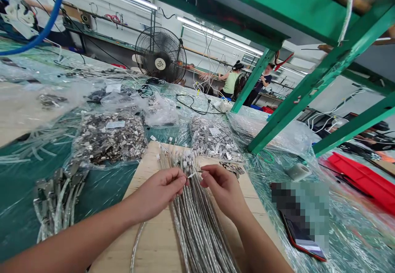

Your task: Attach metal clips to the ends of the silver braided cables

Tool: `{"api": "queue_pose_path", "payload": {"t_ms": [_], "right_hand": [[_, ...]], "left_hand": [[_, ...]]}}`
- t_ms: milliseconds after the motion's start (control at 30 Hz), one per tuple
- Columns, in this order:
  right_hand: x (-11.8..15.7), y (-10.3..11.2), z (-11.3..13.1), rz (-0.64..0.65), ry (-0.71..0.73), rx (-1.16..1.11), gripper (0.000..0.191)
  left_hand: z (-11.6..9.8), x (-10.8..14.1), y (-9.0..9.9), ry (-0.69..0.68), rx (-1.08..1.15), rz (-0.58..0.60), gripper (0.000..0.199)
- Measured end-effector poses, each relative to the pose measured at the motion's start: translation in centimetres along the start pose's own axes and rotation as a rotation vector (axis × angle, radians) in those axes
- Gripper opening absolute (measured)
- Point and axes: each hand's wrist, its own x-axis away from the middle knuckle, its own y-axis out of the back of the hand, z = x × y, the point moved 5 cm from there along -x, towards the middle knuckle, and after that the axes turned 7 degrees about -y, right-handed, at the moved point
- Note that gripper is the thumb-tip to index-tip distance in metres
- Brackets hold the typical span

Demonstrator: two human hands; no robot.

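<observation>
A long bundle of silvery braided cables (197, 219) lies on a light wooden board (151, 240), its ends with small white connectors toward the back. Over the bundle's far part, my left hand (163, 190) pinches a small white cable end (191, 175). My right hand (220, 186) is just to the right, thumb and index finger closed around something thin that I cannot make out. The two hands are a small gap apart. Behind the board are two clear bags of small metal parts, one at left (111, 139) and one at right (214, 139).
More cables with metal ends (58, 199) lie at left. A phone (300, 223) rests on the plastic-covered table at right, near a clear roll (298, 172) and a red tray (364, 180). Green posts (327, 75) and a black fan (160, 54) stand behind. People work farther back.
</observation>
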Motion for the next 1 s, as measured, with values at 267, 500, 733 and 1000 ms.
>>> {"api": "queue_pose_path", "payload": {"t_ms": [267,500,733,1000], "right_hand": [[1.0,-1.3,-0.1,-0.038,-0.191,-0.513,0.032],[1.4,-2.3,-0.2,0.031,-0.161,-0.598,0.022],[1.8,-2.8,0.1,0.067,-0.18,-0.531,0.026],[1.7,-3.0,0.1,0.077,-0.157,-0.461,0.024]], "left_hand": [[-1.8,0.6,0.0,-0.365,-0.69,-0.052,0.027],[-2.0,1.1,0.0,-0.357,-0.74,-0.087,0.03],[-1.3,0.4,0.2,-0.24,-0.569,-0.102,0.041],[-0.8,-0.2,0.4,-0.146,-0.354,-0.057,0.041]]}}
